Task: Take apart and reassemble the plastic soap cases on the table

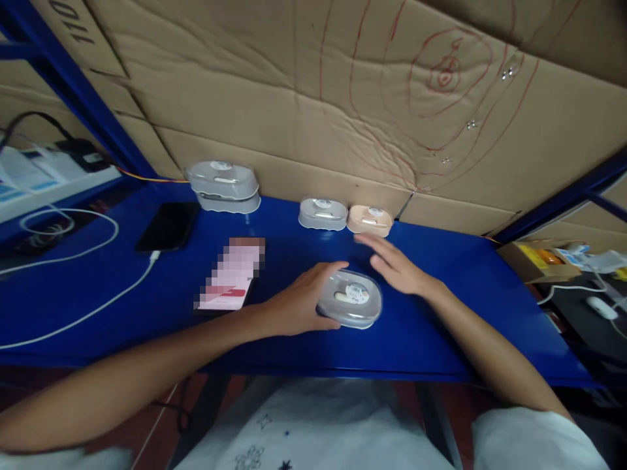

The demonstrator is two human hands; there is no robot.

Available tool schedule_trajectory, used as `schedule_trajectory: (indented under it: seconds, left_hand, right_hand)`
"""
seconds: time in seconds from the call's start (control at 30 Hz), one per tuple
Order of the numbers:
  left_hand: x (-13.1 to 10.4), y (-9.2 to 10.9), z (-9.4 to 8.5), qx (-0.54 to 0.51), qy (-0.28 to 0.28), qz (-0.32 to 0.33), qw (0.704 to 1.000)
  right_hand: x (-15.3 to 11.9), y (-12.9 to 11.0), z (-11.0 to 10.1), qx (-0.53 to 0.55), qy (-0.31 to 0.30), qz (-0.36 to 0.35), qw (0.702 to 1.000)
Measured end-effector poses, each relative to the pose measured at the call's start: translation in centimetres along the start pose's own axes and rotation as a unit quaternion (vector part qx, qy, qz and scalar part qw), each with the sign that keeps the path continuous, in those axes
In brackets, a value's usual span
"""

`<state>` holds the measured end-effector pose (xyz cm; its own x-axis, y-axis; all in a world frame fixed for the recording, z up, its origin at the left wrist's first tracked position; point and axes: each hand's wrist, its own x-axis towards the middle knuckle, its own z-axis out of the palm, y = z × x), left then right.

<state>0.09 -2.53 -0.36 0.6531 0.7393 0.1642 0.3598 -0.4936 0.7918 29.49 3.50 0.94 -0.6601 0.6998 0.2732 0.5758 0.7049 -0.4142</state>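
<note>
A grey oval container with a clear lid and a round label [360,307] rests on the blue table [416,346]. My left hand [308,300] grips its left end, thumb on the near side and fingers on the far side. To the right of that container, my right hand [392,264] is held with its fingers spread and nothing in it. Beyond it, against the cardboard, sit a peach container [369,220] and another grey one [323,214], side by side. Two more grey containers [223,179] are stacked at the back left.
A phone with a lit, pixelated screen [232,274] lies left of my left hand. Behind it is a dark phone [169,226] with a white cable [117,295]. A cardboard panel [294,85] stands along the back. An open box [536,261] is at the right.
</note>
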Motion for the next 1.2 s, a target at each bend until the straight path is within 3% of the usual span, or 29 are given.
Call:
schedule_trajectory:
  seconds: [0.07, 0.17, 0.33, 0.47, 0.53, 0.63, 0.73, 0.8, 0.9, 0.97, 1.07, 1.13, 1.2]
  left_hand:
    - [0.3, -0.3, -0.1, -0.059, 0.045, -0.021, 0.997]
    - [0.6, -0.3, -0.4, -0.14, 0.077, -0.057, 0.985]
    - [0.6, -0.1, -0.4, -0.185, 0.088, -0.076, 0.976]
    - [0.3, -0.1, -0.1, -0.14, 0.08, -0.054, 0.985]
    - [0.2, -0.2, 0.0, -0.111, 0.068, -0.043, 0.991]
    - [0.1, -0.5, 0.0, -0.085, 0.063, -0.034, 0.994]
    - [0.2, -0.7, 0.0, -0.069, 0.078, -0.028, 0.994]
    - [0.4, -0.9, 0.1, -0.076, 0.089, -0.025, 0.993]
    - [0.6, -1.0, 0.3, -0.13, 0.124, -0.026, 0.983]
    - [0.7, -0.8, 0.3, -0.183, 0.153, -0.039, 0.97]
    - [1.0, 0.1, -0.2, -0.279, 0.183, -0.087, 0.939]
    - [1.3, 0.7, -0.9, -0.38, 0.197, -0.141, 0.893]
    - [1.8, 1.0, -1.8, -0.5, 0.195, -0.187, 0.823]
  right_hand:
    - [-1.4, -3.1, 0.5, 0.041, -0.048, -0.043, 0.997]
    - [-2.5, -5.0, 1.2, 0.078, -0.033, -0.04, 0.996]
    - [-2.1, -3.5, 1.1, 0.22, 0.007, -0.008, 0.975]
    - [-2.1, -2.1, 0.9, 0.319, 0.013, 0.056, 0.946]
    - [-2.2, -1.2, 1.2, 0.283, 0.043, 0.069, 0.956]
    - [-2.3, 0.7, 1.9, 0.121, 0.103, 0.073, 0.985]
    - [-2.4, 1.6, 2.1, -0.002, 0.129, 0.106, 0.986]
    - [-2.5, 1.0, 1.9, -0.04, 0.121, 0.092, 0.988]
    - [-2.5, -1.5, 1.6, -0.008, 0.046, -0.011, 0.999]
    - [-2.4, -3.2, 1.6, 0.055, 0.014, -0.04, 0.998]
    - [-2.2, -4.3, 2.1, 0.207, 0.085, 0.057, 0.973]
    - [-2.0, -3.9, 2.2, 0.306, 0.16, 0.142, 0.928]
    - [-1.8, -2.9, 1.9, 0.422, 0.213, 0.211, 0.856]
